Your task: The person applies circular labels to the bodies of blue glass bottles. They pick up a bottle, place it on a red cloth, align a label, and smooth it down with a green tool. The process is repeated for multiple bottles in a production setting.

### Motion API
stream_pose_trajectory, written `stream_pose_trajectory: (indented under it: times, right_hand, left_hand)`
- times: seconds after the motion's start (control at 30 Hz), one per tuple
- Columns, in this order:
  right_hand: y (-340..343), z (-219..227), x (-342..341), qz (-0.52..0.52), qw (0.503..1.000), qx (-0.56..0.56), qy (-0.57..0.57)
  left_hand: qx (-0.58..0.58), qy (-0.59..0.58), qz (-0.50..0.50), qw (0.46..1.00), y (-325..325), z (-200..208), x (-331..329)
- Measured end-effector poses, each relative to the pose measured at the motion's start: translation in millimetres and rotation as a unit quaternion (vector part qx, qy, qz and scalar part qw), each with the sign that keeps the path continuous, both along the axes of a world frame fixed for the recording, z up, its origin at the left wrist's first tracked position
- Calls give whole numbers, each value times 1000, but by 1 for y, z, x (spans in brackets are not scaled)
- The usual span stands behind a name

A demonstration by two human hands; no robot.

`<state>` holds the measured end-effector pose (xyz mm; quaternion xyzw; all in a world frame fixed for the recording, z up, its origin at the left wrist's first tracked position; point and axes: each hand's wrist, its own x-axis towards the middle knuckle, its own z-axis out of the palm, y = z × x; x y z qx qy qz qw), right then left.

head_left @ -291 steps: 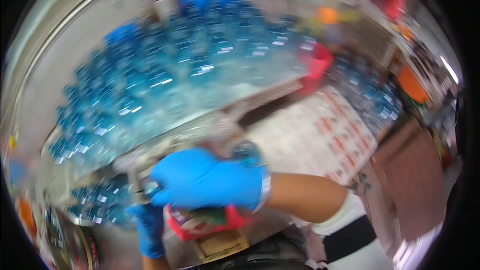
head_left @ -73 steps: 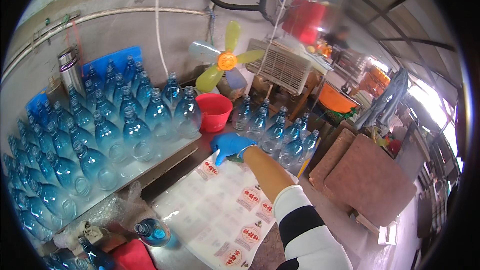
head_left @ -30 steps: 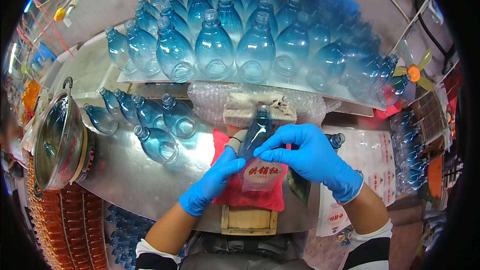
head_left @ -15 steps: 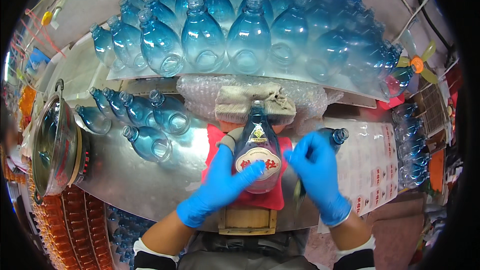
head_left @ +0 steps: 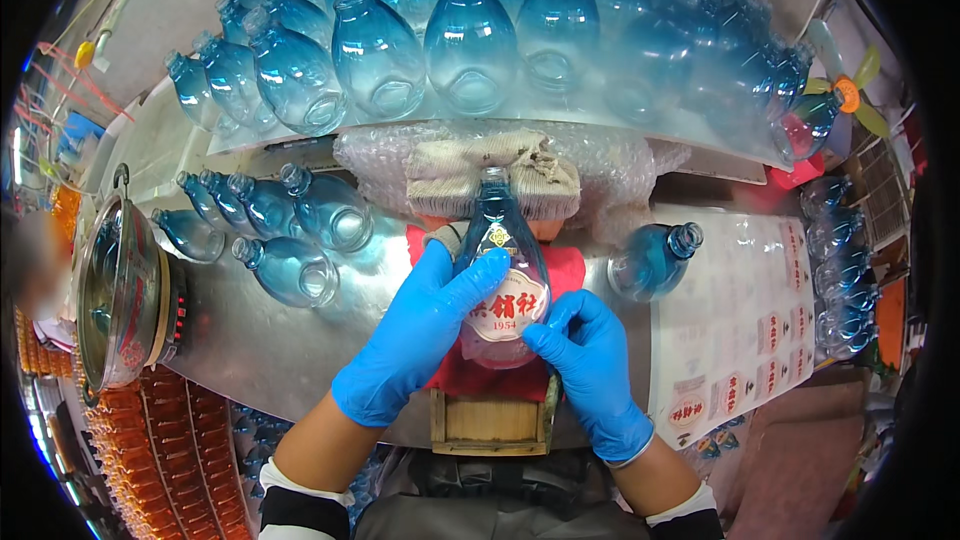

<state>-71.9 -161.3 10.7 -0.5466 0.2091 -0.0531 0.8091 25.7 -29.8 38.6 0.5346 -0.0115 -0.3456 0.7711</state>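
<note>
A blue glass bottle [head_left: 526, 262] lies on its back on a red cloth [head_left: 565, 268], neck pointing away against a folded ribbed cloth pad [head_left: 490, 168]. Its front carries a small gold-and-white emblem and a pale oval label [head_left: 508, 312] with red characters. My left hand [head_left: 400, 325], in a blue glove, grips the bottle's left side, its thumb across the front just above the label. At the label's lower right edge is my gloved right hand [head_left: 590, 365], thumb and fingers pinched together against the bottle; anything between them is hidden.
Several blue bottles [head_left: 470, 50] stand on a raised shelf behind. More bottles [head_left: 290, 270] lie at the left, and one [head_left: 655, 260] lies at the right beside a printed label sheet [head_left: 735, 380]. A round glass-lidded pan [head_left: 110, 290] stands far left; a small fan [head_left: 847, 95] is far right.
My right hand has moved left and down onto the label's lower right edge. My left thumb has shifted up from the label's middle. The view has tilted slightly.
</note>
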Motion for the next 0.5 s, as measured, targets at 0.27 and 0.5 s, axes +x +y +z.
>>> stream_pose_trajectory:
  times: [0.27, 0.5]
  right_hand:
    - [0, 2, 2, 0, 1000, -4, -14]
    - [-3, -2, 1, 14, 1000, -8, -11]
  left_hand:
    - [14, 4, 0, 1000, 2, -4, 2]
    - [27, -57, -18, 998, 3, -13, 5]
